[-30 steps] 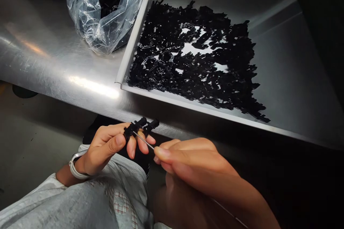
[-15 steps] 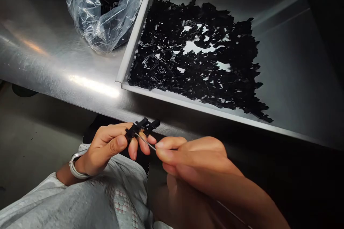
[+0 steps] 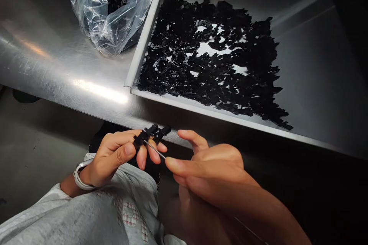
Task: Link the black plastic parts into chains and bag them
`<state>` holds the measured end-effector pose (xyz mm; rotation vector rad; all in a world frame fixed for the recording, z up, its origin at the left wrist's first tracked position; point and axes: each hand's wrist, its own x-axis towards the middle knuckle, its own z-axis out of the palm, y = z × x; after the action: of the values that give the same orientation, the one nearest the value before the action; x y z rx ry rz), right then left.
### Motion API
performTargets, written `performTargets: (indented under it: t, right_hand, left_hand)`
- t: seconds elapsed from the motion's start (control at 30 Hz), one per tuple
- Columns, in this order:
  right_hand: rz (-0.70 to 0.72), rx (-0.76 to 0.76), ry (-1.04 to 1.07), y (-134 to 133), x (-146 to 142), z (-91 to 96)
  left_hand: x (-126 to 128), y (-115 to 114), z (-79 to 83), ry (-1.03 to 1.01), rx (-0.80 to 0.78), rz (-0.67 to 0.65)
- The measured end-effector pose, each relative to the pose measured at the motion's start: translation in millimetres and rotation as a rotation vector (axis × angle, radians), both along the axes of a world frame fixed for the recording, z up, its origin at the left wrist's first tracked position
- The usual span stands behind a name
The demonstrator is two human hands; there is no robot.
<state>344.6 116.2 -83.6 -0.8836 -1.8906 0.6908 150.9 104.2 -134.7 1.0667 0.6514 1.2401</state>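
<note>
Between the fingers of my left hand (image 3: 115,155) are small black plastic parts (image 3: 148,134), held just off the table's front edge. My right hand (image 3: 212,164) grips a thin metal rod (image 3: 154,149) with the thumb against it, while its index finger is raised off the rod. The rod's tip touches or lies very close to the black parts; the exact contact is too small to make out. The rod's other end emerges below my right wrist. How the remaining right fingers wrap the rod is hidden.
A shallow metal tray (image 3: 201,111) with a raised rim holds a spread of many black parts (image 3: 244,80). To its left, a clear plastic bag (image 3: 112,32) with black pieces inside stands on the shiny metal table (image 3: 57,61).
My right index finger has lifted away from the rod, which the thumb side of the hand still grips. My left hand and the black parts have hardly moved.
</note>
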Motion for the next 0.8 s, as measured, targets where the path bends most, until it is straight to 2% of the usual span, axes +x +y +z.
performTargets:
  t: [0.07,0.13,0.27,0.33,0.4,0.5,0.63,0.67,0.7,0.8]
  right_hand:
    - [0.019,0.005,-0.033,1,-3,-0.3]
    - [-0.049,0.037,0.022,2,-14,-0.1]
    - [-0.385,0.049,0.26,-1,-48,3.1]
    - [-0.451,-0.003,0.317,-4,-60,3.5]
    - [-0.437,-0.039,0.321,-8,-63,1.8]
    - [-0.419,-0.038,0.29,-9,-49,-3.0]
    - [-0.107,0.036,0.094,-3,-17,-7.3]
    - [-0.073,0.058,0.059,-2,-12,-7.5]
    - [-0.094,0.087,0.056,-2,-10,-7.3]
    - [-0.324,0.061,0.131,-2,-17,-6.6]
  left_hand:
    - [0,0,1.1,0.005,-0.011,0.002]
    - [1,0,1.4,0.0,-0.01,-0.003]
    - [0,0,0.0,-0.018,0.021,-0.021]
    - [0,0,-0.5,-0.02,0.012,-0.005]
    - [0,0,-0.3,-0.024,-0.006,0.017]
    - [3,0,1.3,-0.036,-0.035,0.041]
    - [5,5,4.4,-0.127,-0.116,0.063]
    - [5,6,5.0,-0.166,-0.158,0.049]
    - [5,7,5.5,-0.206,-0.204,0.025]
    - [3,8,6.1,-0.301,-0.305,-0.043]
